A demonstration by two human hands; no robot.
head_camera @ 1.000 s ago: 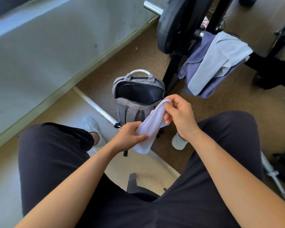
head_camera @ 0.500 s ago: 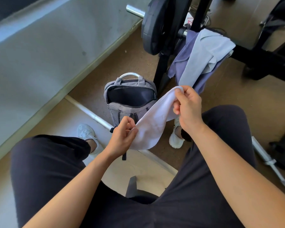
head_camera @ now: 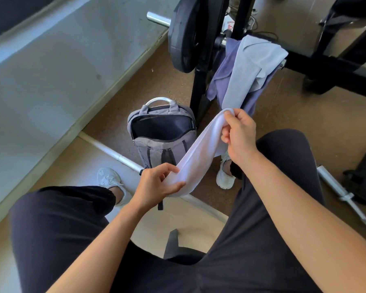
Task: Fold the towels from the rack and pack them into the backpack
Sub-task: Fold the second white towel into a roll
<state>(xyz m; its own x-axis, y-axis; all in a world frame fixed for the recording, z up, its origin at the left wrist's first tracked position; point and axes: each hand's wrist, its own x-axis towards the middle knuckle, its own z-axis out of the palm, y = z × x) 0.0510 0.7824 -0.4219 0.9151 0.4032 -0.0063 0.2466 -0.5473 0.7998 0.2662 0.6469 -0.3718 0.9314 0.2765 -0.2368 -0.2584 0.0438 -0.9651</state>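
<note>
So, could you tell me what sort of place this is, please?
Most likely a gym: a weight plate sits on a barbell in a black rack, and another bar lies on the floor.

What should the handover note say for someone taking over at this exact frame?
Left grip pinches the lower end of the white towel. Right grip holds its upper end, so the towel stretches between them.
The backpack stands open on the floor between the feet. Its inside is dark and its contents cannot be made out.
A pale blue towel and a purple towel hang on the rack.
Done: the white towel is in hand and looks folded into a strip.
Left: finish folding it, pack it, then do the other two.
</note>
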